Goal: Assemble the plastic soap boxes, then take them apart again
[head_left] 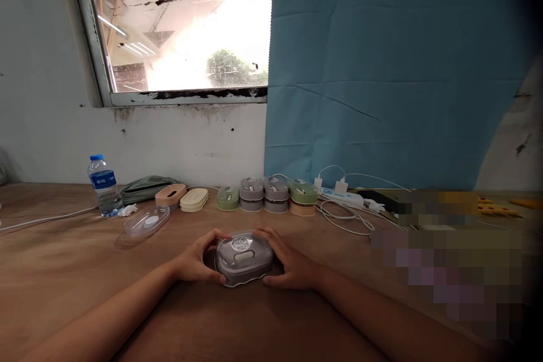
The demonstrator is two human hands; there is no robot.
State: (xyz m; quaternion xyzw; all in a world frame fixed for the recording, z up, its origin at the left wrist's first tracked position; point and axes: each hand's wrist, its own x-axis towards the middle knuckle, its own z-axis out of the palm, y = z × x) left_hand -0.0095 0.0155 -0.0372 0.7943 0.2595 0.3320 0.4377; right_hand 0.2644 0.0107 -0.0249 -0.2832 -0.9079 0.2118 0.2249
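Forearms (114, 305) over brown tabletop (203, 328) face window (186, 39) and blue cloth (382, 68).

My left grip (195, 260): curved around the left side of the grey case (250, 272), thumb at its near edge, fingers at its far edge.
My right grip (294, 261): cupped around the case's right side, thumb near, fingers far.
My left forearm (119, 304): bare, slanting in from the case's near left.
My right forearm (382, 310): bare, slanting in from its near right.
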